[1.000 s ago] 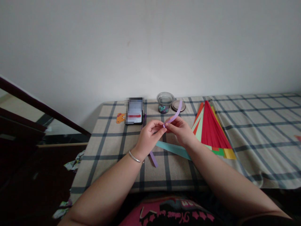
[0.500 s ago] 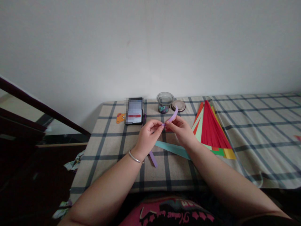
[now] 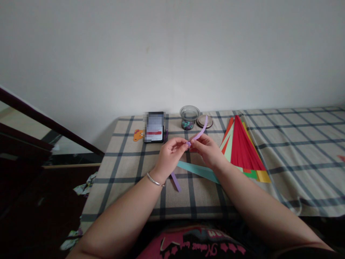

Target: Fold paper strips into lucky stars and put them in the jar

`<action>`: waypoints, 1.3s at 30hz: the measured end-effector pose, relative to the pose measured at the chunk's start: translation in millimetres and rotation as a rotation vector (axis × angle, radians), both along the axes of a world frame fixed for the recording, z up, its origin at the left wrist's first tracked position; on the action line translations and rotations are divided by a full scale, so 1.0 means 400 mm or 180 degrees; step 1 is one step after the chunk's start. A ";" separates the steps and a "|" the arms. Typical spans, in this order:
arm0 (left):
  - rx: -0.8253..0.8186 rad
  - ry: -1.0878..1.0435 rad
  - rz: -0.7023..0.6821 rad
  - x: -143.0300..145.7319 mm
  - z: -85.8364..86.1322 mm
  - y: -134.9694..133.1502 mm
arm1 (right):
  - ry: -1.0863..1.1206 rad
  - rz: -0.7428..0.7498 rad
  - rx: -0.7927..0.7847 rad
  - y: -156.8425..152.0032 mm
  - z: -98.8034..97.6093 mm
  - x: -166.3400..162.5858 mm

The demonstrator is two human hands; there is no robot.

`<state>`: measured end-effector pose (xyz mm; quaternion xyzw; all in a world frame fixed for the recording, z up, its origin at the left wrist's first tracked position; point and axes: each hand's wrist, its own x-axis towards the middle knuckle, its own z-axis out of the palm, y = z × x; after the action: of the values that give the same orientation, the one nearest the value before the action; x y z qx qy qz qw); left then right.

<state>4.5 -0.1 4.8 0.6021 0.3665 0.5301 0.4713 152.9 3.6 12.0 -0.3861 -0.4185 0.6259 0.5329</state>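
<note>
Between my two hands is a purple paper strip [image 3: 202, 131], its free end curving up and away past my right fingers. My left hand [image 3: 172, 151] pinches the small folded end of it with thumb and forefinger. My right hand [image 3: 207, 148] is closed on the strip just beside that fold, fingertips almost touching the left ones. Below my left wrist another purple strip [image 3: 176, 182] lies on the cloth. Light-blue paper strips [image 3: 198, 170] lie under my forearms, partly hidden by them.
A checked cloth [image 3: 129, 194] covers the table. At the back stand a phone [image 3: 155, 126], a bear cutout [image 3: 138, 135], a clear cup [image 3: 189, 117] with small coloured pieces, and a round lid [image 3: 205, 121]. Fanned red paper strips [image 3: 242, 151] lie on the right with other colours.
The strip's free end has straightened upward and reaches farther toward the lid. A small fold now shows between my fingertips. My hands have barely moved.
</note>
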 end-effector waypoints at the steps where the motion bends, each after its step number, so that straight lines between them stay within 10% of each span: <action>1: -0.0018 -0.0057 -0.0013 0.000 0.001 0.000 | 0.0042 0.0063 -0.0048 -0.001 0.000 0.000; 39: 0.0260 0.0427 0.0061 -0.006 -0.014 -0.005 | -0.0238 -0.0028 0.0180 0.003 -0.009 -0.009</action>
<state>2.0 -2.2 -0.8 0.6514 0.3811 0.5076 0.4156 149.4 4.7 8.3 -0.3959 -0.4539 0.5966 0.5304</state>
